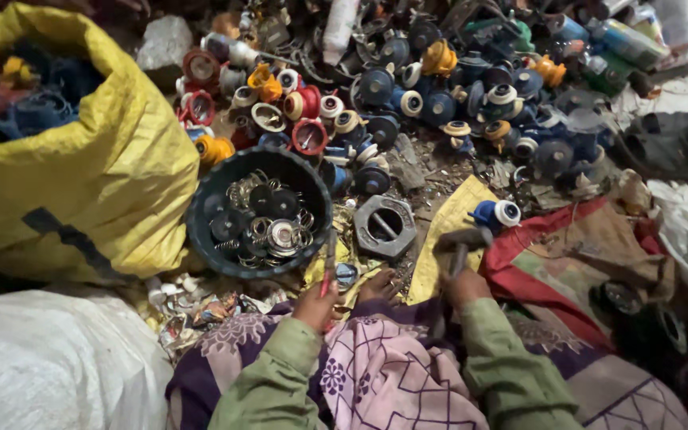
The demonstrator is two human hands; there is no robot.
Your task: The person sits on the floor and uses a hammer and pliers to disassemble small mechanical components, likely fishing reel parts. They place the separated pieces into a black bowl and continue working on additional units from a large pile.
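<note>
My left hand [315, 304] grips a thin red-handled tool [330, 267] that stands upright beside a dark round tub [201, 227] of metal rings and discs. My right hand [467, 287] is closed on the handle of a hammer [462, 241], whose head hovers over a yellow sheet [447, 231]. Between the hands sit a grey hexagonal metal block [385, 226] and a small round blue-rimmed part [346, 274]. A bare foot [380, 285] rests below the block. A blue and white cap [497, 213] lies just past the hammer head.
A large pile of blue, red, orange and white plastic caps [408, 95] fills the far ground. A yellow sack [97, 167] holding more parts stands at left, a white sack [49, 358] at lower left. Red cloth [551, 255] and dark items lie at right.
</note>
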